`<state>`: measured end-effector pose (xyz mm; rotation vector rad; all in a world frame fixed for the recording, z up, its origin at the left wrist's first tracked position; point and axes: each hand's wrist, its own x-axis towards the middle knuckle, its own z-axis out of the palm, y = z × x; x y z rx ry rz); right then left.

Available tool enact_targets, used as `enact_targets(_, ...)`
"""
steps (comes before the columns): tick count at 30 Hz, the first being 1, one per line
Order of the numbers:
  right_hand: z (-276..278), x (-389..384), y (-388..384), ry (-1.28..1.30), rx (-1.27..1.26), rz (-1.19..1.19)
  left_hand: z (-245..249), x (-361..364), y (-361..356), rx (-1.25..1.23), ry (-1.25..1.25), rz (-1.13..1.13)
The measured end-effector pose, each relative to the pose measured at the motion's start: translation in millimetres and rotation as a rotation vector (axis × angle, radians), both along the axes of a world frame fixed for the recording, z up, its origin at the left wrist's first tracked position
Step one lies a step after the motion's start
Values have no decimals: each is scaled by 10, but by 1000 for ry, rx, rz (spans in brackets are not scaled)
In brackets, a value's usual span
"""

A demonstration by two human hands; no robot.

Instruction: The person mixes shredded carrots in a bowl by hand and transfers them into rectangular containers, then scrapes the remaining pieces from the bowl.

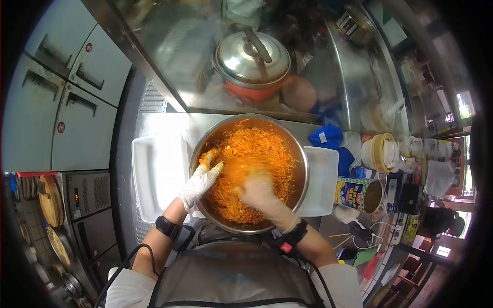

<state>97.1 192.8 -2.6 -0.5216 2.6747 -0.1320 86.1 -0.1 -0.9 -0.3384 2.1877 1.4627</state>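
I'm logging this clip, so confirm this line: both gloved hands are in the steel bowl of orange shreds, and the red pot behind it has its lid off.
One point is wrong: the red pot has its lid on, as the head view shows. The rest stands: the left hand and right hand, both gloved, are in the steel bowl of orange shreds.

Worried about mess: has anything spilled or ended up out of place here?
Nothing stands out. The orange shreds are inside the metal bowl, left hand and right hand in them; the white tray shows no spill.
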Motion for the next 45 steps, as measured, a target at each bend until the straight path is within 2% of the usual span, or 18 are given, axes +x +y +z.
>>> enact_targets(1,64,-4,-155,-179,-48,150,-32,-20,-7,-11,40,-24)
enact_targets(4,-157,66,-95,-130,-278,415,159,-89,18,-18,33,-37)
enact_targets(7,-156,-86,362,-82,-84,-50,75,-12,-57,108,-66,52)
enact_targets(8,-34,-182,465,43,26,-5,84,17,-59,130,-62,85)
enact_targets(9,17,-326,549,-239,-62,-130,96,24,-53,152,-54,120)
enact_targets(12,-124,-668,672,23,-161,-28,138,41,91,410,-219,324)
enact_targets(14,-511,-975,603,-255,-843,-353,-170,-95,213,582,-304,437)
enact_targets(19,-544,-1256,190,-678,-1094,-549,-312,-469,445,1044,-460,532)
enact_targets(25,21,-881,346,-654,-1135,-475,180,-312,357,892,-378,178)
enact_targets(26,87,-779,385,-503,-1097,-418,172,-324,345,555,-178,-66)
enact_targets(29,222,-502,522,-404,-1034,-469,-136,-78,366,726,-117,73)
enact_targets(31,120,-392,768,-277,-991,-511,219,-37,277,801,-142,135)
enact_targets(32,196,-364,968,-184,-718,-263,182,-28,195,531,36,-117)
enact_targets(35,143,50,959,-255,-405,-145,97,119,68,18,327,-590)
enact_targets(37,163,215,538,-307,-331,-126,145,160,371,-328,113,-809)
enact_targets(38,67,278,332,-183,-60,-37,146,108,504,-435,120,-777)
enact_targets(42,-198,-374,333,-175,-34,-239,-478,-386,494,-481,325,-564)
enact_targets(45,-207,-796,454,-161,-125,-471,-160,-706,443,-458,-2,-404)
